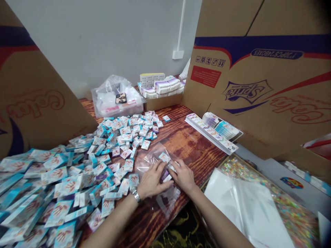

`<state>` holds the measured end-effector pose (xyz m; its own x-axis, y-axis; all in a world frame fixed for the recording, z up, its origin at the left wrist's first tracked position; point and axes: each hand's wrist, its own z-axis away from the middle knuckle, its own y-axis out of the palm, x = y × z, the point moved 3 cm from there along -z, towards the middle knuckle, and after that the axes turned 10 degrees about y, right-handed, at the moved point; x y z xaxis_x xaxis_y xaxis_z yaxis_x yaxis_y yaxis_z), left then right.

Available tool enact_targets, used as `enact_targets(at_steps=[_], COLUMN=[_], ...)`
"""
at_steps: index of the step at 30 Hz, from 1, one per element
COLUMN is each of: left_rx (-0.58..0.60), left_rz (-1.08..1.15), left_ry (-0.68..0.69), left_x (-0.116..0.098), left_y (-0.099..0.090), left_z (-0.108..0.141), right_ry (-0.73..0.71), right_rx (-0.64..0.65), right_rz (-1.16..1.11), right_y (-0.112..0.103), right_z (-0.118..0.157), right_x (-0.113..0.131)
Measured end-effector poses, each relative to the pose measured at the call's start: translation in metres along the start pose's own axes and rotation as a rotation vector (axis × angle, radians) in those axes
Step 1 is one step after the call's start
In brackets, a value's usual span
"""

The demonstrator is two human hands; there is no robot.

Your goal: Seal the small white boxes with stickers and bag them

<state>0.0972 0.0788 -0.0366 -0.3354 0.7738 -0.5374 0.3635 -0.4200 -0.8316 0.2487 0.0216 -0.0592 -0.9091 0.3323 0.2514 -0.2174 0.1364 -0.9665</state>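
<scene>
A clear plastic bag lies on the wooden tabletop with several small boxes in or under its film. One light-blue and white box shows just beyond my fingertips. My left hand, wearing a metal watch, rests over the bag's left side, fingers stretched out and thumb pointing right. My right hand is at the bag's right side, its fingers bent around a small white box. Part of a purple box shows between the hands. Fingers and shiny film hide the rest.
A large heap of small boxes covers the left. Behind stand a bag-filled plastic tub with a phone on it, and a carton of stacked packs. Right: a printed card strip, white sheets, a tray of colourful bits. Big cartons flank both sides.
</scene>
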Motion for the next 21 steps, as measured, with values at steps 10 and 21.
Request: enact_targets(at_steps=[10, 21], left_rx=[0.203, 0.180], left_rz=[-0.127, 0.046], left_ry=[0.152, 0.164], left_x=[0.042, 0.063], left_y=[0.003, 0.002], left_z=[-0.077, -0.077], right_ry=[-0.012, 0.024], right_rx=[-0.041, -0.012], right_rz=[-0.030, -0.111], right_y=[0.005, 0.006], right_z=[-0.002, -0.008], right_x=[0.000, -0.001])
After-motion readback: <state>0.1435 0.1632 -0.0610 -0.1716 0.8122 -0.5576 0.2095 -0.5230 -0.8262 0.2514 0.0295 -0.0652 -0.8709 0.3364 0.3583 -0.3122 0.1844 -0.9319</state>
